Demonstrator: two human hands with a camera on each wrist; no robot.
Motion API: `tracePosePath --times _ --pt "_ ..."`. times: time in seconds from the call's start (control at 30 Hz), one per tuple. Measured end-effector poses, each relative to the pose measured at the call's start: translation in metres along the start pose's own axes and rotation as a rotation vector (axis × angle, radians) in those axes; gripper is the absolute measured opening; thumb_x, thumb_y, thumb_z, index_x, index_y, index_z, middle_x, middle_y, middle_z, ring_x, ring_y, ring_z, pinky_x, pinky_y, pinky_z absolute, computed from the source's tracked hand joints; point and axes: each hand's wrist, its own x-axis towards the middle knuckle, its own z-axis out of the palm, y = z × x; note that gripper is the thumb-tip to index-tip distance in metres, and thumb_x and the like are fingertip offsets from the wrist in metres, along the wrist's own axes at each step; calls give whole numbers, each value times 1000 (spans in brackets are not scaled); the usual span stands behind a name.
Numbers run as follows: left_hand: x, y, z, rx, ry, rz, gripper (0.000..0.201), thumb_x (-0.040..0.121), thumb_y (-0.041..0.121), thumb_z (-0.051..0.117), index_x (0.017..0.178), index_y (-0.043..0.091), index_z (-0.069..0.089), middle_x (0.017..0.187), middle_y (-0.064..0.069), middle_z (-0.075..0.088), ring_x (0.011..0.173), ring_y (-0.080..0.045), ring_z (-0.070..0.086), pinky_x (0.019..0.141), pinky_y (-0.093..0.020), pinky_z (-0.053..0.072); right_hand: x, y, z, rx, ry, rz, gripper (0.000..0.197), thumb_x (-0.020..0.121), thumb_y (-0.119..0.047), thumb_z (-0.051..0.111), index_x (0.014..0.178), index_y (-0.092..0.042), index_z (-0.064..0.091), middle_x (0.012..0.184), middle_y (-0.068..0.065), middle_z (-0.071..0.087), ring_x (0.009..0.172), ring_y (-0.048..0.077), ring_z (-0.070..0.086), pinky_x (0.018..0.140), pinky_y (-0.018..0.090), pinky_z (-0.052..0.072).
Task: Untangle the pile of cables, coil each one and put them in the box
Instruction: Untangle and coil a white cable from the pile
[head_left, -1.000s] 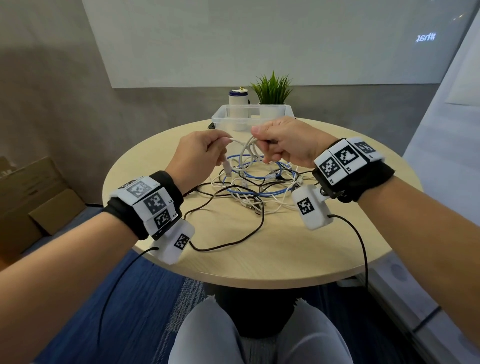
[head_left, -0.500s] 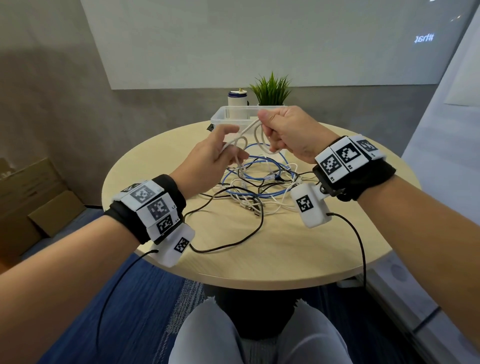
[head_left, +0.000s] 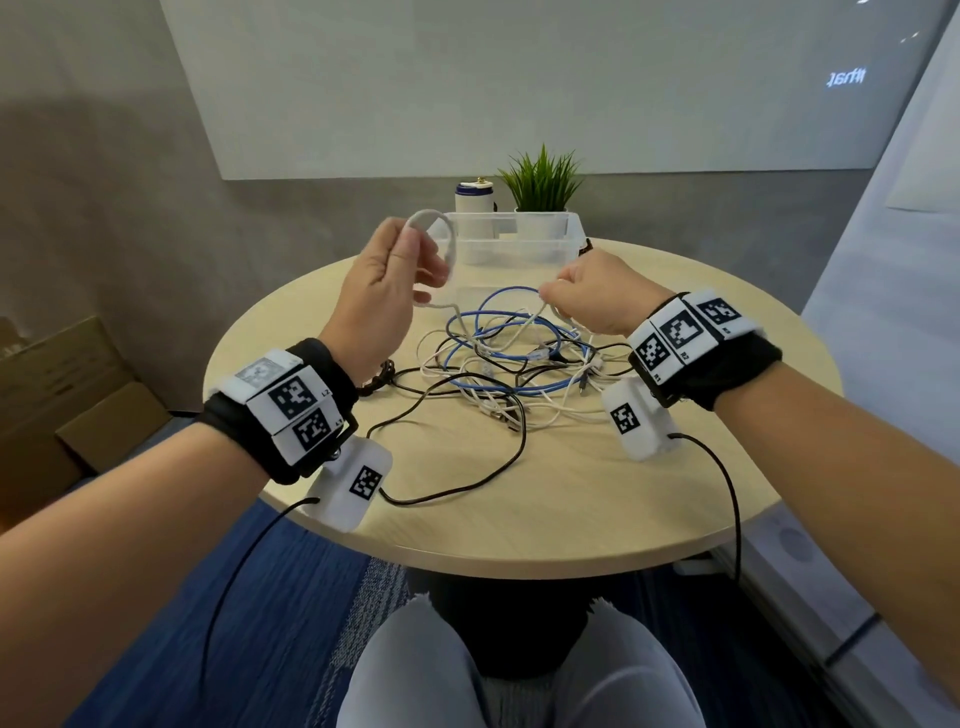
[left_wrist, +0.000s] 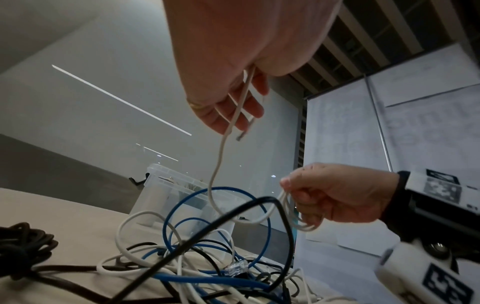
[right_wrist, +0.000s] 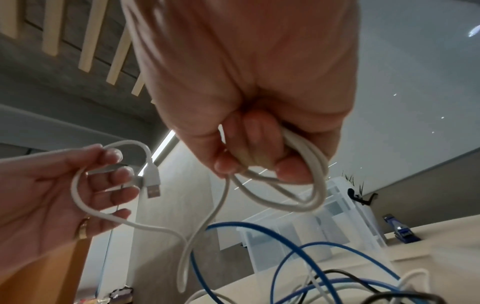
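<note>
A tangle of white, blue and black cables (head_left: 509, 364) lies on the round wooden table (head_left: 571, 499). My left hand (head_left: 395, 275) is raised above the pile's left side and holds the USB end of a white cable (right_wrist: 152, 181), looped over its fingers (left_wrist: 233, 115). My right hand (head_left: 587, 291) hovers over the pile's right side and grips a few coiled turns of the same white cable (right_wrist: 306, 185). The cable sags between the two hands (left_wrist: 215, 174). A clear plastic box (head_left: 519, 236) stands at the table's far edge.
A white and blue cylinder (head_left: 472, 200) and a small green potted plant (head_left: 543, 179) stand behind the box. A bundled dark cable (left_wrist: 23, 244) lies left of the pile. A black cable (head_left: 467, 483) trails toward the near edge. Cardboard boxes (head_left: 62, 410) sit on the floor at left.
My left hand has risen and moved left, drawing the white cable's end up out of the pile. My right hand has dropped lower and to the right, still gripping its coils.
</note>
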Motion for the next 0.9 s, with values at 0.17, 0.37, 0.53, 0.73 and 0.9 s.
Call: tracePosePath --times 0.17,0.37,0.53,0.73,0.9 --pt "5 -8 -6 54 89 -218 27 100 12 29 107 11 55 79 -4 64 66 -17 60 66 -33 51 -3 -4 -1 354 -86 -11 33 89 -17 51 57 -11 48 49 4 40 43 16 36 55 29 37" --pt "-1 -11 -3 253 -31 -295 55 100 31 40 148 17 18 106 -9 56 88 -19 59 83 -33 52 -3 -24 -14 921 -153 -91 44 101 -23 37 57 -16 37 38 -8 26 36 11 22 52 28 36" --pt "-10 2 3 347 -241 -60 43 99 42 36 133 19 48 144 -3 38 127 2 35 105 -12 28 -2 -35 -11 1043 -205 -96 45 102 -27 31 59 -16 35 39 -7 25 37 11 22 52 28 37" --pt "-8 0 7 -9 -233 -91 61 101 42 13 89 12 64 95 -2 73 107 -9 62 102 -29 35 1 -33 -5 1061 -103 -35 42 102 -25 34 61 -16 39 40 -7 28 38 12 25 53 29 38" --pt "-10 -6 10 212 -204 -76 20 102 16 33 101 14 53 57 3 50 63 -8 66 54 -8 39 0 -33 -7 1263 -25 3 38 102 -23 34 66 -14 42 42 -5 28 39 12 31 55 27 43"
